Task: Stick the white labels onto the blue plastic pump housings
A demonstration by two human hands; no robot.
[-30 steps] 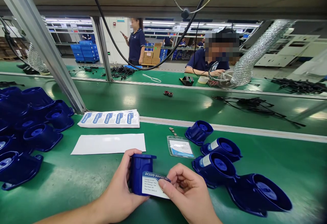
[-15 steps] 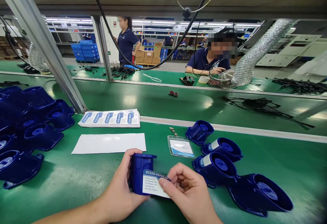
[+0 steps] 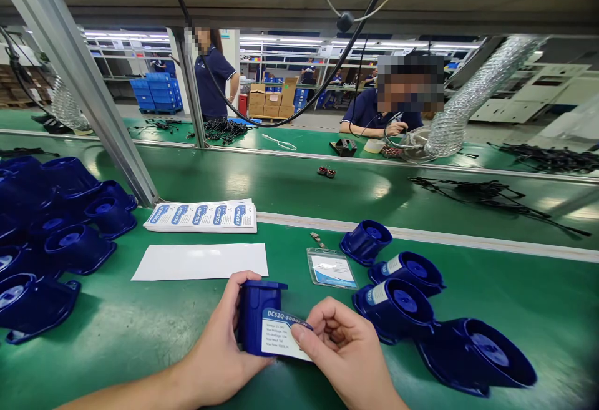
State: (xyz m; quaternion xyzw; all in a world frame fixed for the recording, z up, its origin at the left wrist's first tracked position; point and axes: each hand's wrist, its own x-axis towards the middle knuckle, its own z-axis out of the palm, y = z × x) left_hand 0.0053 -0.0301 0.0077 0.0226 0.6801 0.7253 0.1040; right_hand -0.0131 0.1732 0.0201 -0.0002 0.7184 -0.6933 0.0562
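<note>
My left hand (image 3: 229, 347) is closed round a dark blue plastic housing (image 3: 253, 310), gripping it from the left side. A white label with a blue header (image 3: 281, 332) lies with its left end against the housing. Its right end stands off the surface, pinched between the thumb and fingers of my right hand (image 3: 344, 347). Printed text such as "DC52Q-5000L/H" shows on the label; my right thumb covers part of it. Just beyond my hands is a blank white sheet (image 3: 201, 262), with a stack of label sheets (image 3: 201, 216) behind it.
Many blue housings (image 3: 77, 248) crowd the left. Several more, two visibly labelled, stand at right near a housing (image 3: 477, 354). A badge holder (image 3: 331, 269) lies mid-bench. A metal post (image 3: 93, 92) rises at left. Across the belt (image 3: 262, 179), a person (image 3: 381, 110) sits working.
The small copper-coloured parts and black cables on the belt have shifted right. A standing person in the background has moved left. My hands, the housing and the label have hardly moved.
</note>
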